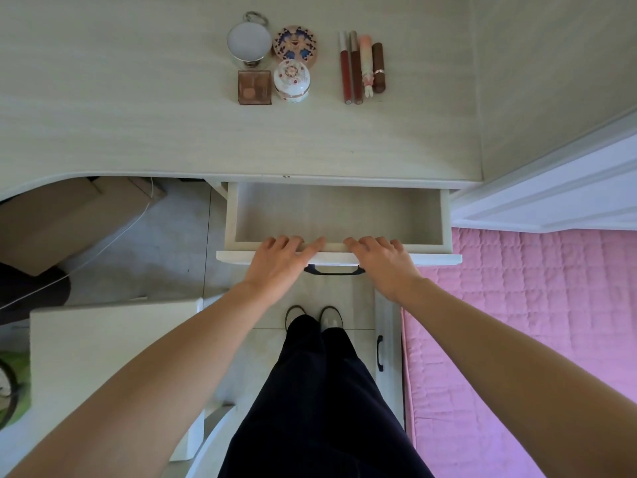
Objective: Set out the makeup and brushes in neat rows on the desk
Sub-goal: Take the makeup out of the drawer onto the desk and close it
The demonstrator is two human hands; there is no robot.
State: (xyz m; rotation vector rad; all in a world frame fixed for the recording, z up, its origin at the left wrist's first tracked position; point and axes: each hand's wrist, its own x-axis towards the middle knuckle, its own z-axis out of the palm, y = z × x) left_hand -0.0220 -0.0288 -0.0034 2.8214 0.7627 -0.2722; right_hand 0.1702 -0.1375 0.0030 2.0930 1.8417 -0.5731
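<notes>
Fingers: both sets (pixel 289 241) curl over the drawer front's top edge, tips dipping inside, gripping the board.
Left hand (pixel 279 263): on the front, just left of the dark handle (pixel 333 269).
Right hand (pixel 382 262): mirrored, just right of the handle.
Drawer (pixel 337 215): pulled out, what shows of its floor is bare.
Makeup: on the desk (pixel 138 115) beyond the drawer; compacts (pixel 272 65) in a two-by-two block, tubes (pixel 362 69) in a side-by-side row to its right.
Key relation: everything lies straight ahead of the fingers, tubes' long axes pointing away; right hand nearer the tubes, left nearer the compacts.
Brushes: none that I can pick out.
Judgement: drawer looks emptied; pushing it shut seems next.
</notes>
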